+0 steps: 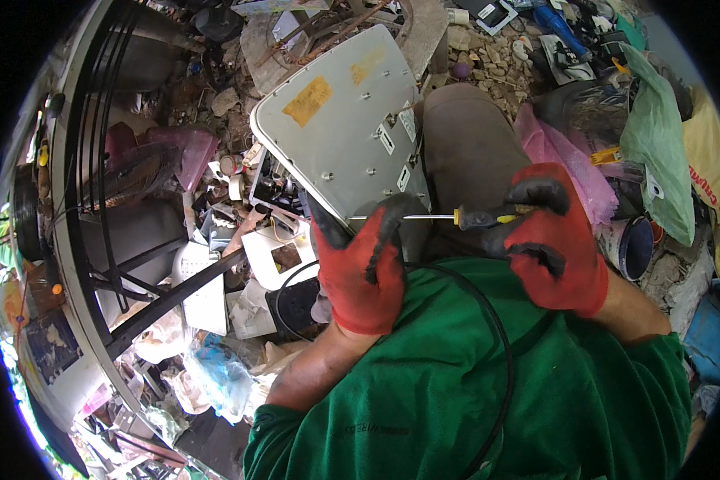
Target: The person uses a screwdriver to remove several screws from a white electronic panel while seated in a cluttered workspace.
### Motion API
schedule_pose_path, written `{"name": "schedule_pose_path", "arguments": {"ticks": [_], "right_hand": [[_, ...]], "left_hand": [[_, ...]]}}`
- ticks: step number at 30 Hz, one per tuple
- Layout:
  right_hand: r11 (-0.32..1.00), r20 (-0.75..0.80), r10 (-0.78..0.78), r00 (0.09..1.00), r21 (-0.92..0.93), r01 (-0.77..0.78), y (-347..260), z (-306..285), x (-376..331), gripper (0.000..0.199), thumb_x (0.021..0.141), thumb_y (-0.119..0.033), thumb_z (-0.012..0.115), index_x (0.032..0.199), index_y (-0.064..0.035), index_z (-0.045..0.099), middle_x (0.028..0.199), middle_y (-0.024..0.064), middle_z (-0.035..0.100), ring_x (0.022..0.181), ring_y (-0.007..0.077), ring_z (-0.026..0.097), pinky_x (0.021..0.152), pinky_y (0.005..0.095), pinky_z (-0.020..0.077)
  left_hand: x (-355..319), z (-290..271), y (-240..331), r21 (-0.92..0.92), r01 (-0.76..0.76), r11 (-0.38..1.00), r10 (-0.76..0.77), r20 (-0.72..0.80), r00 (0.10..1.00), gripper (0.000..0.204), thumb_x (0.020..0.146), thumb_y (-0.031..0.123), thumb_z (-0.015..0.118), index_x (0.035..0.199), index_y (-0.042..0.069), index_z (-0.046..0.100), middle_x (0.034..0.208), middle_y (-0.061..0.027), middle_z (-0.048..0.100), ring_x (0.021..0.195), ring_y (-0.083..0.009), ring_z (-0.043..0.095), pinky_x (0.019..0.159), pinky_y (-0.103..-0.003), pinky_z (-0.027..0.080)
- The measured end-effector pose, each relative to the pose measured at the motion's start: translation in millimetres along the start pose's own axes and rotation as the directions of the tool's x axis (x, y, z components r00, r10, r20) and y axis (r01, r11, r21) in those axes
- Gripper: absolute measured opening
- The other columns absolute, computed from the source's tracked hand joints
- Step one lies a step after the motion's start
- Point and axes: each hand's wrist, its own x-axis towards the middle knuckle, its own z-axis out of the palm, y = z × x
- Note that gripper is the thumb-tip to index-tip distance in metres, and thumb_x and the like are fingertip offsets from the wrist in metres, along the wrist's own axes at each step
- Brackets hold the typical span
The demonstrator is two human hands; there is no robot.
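Note:
A pale grey flat panel (344,136) with rounded corners lies tilted against my lap, with yellowish tape patches and small studs on its face. My left hand (364,276), in a red and black glove, is closed about the panel's near corner. In my right hand (560,244), gloved alike, is a screwdriver (476,218) with a dark and yellow handle. Its thin metal shaft points left and passes by my left fingers to the panel's near edge. Whether the tip touches the panel, I cannot tell.
A black cable (496,320) runs across my green shirt. At left stands a metal frame (88,264) with dark bars. Scrap and rubble lie around, with a green plastic bag (656,144) and pink wrap (560,152) at right. A white square part (280,252) sits left of my left hand.

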Motion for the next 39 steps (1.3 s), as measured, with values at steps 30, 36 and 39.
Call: {"name": "schedule_pose_path", "arguments": {"ticks": [30,36,39], "right_hand": [[0.521,0.508,0.481,0.715,0.49,-0.699,-18,-29,41,0.041,0.09,-0.019,0.066,0.129,-0.0058,0.06,0.104,0.0127,0.064,0.071,0.0188,0.062,0.056,0.0317,0.0506],[0.157,0.829,0.454,0.326,0.286,-0.945,-16,-39,60,0.036,0.102,-0.03,0.058,0.129,-0.0052,0.061,0.085,0.0028,0.067,0.052,0.0062,0.054,0.046,0.0235,0.0445],[0.261,0.83,0.416,0.373,0.284,-0.923,-11,-38,67,0.034,0.1,-0.026,0.06,0.127,-0.0046,0.061,0.082,0.0032,0.066,0.054,0.0071,0.055,0.047,0.0241,0.0452]], "left_hand": [[-2,-1,-3,-0.004,0.021,1.0,-0.021,0.005,1.0,0.03,0.086,0.002,0.058,0.112,0.003,0.073,0.13,-0.0204,0.059,0.116,-0.032,0.06,0.095,-0.039,0.049],[-6,1,-12,-0.363,0.156,0.919,-0.168,-0.001,0.986,0.058,0.091,0.0,0.061,0.146,0.002,0.045,0.145,-0.0175,0.051,0.13,-0.028,0.052,0.103,-0.038,0.046],[1,6,-5,-0.752,0.176,0.635,-0.331,-0.058,0.942,0.073,0.089,0.002,0.068,0.154,0.001,0.034,0.15,-0.0191,0.047,0.138,-0.0262,0.046,0.112,-0.037,0.038]]}}
